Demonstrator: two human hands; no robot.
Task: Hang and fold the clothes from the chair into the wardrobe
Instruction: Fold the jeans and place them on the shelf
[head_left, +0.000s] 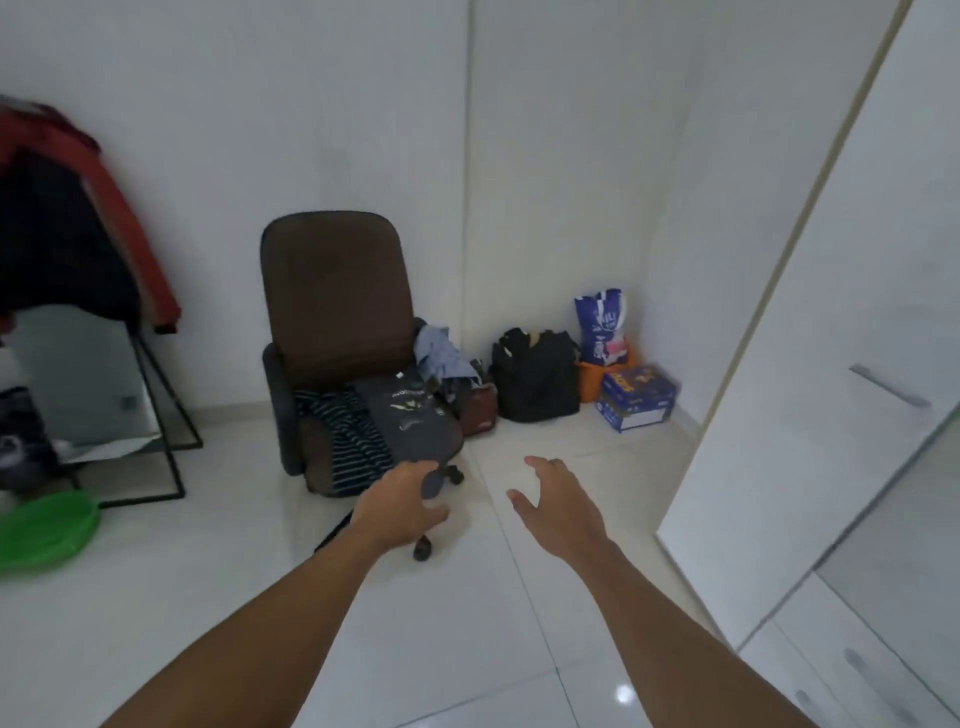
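I see my left hand (400, 506) by the dark printed shirt's (410, 421) hem and my right hand (558, 506) apart, fingers (537, 462) spread, loosely curved, holding nothing. 3 garments lie on the chair (332, 312); the wardrobe (831, 364) stands right. An orange bin (592, 382) holds a blue-white bag (602, 325).

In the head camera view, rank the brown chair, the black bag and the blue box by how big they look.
Largest to smallest: brown chair, black bag, blue box. They stand at similar depth, so nearness hardly skews this.
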